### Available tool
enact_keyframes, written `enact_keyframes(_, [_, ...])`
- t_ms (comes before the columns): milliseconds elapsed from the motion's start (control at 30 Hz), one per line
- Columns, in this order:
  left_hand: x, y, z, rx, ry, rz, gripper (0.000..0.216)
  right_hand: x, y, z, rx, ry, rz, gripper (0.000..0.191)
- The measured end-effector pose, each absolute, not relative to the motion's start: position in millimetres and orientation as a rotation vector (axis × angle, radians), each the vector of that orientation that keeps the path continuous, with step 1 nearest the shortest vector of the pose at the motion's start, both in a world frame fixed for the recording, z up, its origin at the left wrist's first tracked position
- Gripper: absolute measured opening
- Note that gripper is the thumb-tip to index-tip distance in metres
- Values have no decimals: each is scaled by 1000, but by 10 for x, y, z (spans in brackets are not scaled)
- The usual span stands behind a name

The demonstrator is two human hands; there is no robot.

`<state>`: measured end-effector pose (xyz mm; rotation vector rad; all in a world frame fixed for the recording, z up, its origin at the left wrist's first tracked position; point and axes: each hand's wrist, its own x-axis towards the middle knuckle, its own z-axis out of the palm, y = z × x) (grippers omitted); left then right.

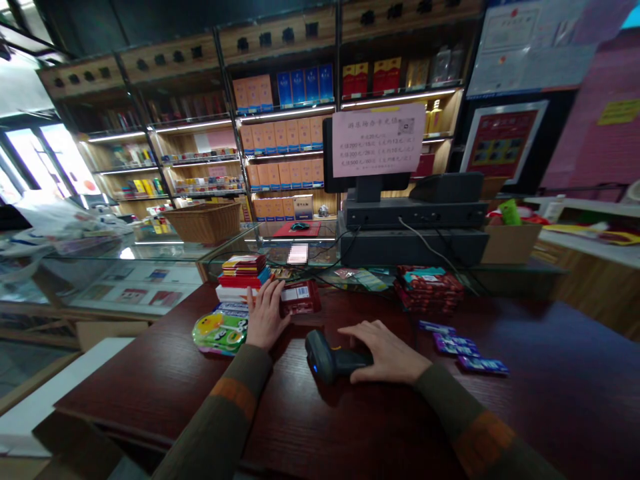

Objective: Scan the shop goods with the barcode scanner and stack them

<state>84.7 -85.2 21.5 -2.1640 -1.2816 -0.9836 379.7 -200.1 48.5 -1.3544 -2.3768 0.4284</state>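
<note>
My left hand (266, 313) grips a dark red packet (301, 297) lying on the dark wooden counter (150, 387), fingers curled over its left end. My right hand (385, 350) rests on the handle of a black barcode scanner (327, 359) that lies flat on the counter, fingers stretched over it. Beside the left hand stands a stack of red, white and blue packets (243, 280). A green and yellow blister pack (220, 331) lies in front of that stack.
A pile of red snack packets (430, 287) sits behind the right hand, with three purple packets (463, 352) to its right. A cash register with screen (400, 213) stands at the back. A wicker basket (205, 222) rests on the glass counter, shelves behind.
</note>
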Motion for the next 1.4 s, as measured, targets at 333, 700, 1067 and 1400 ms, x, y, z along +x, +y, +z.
enact_keyframes(333, [850, -851, 216, -2167, -1281, -977, 77, 3752, -2024, 402, -1301, -2419, 265, 49])
enact_keyframes(700, [864, -855, 227, -2158, -1282, -986, 76, 3670, -1997, 400, -1275, -2322, 45, 43])
enact_keyframes(1067, [885, -862, 240, -2137, -1278, -1018, 74, 3493, -1943, 548, -1196, -2206, 5, 46])
enact_keyframes(1400, [871, -856, 242, -2146, -1274, -1013, 73, 3472, -1970, 564, -1175, -2209, 8, 43])
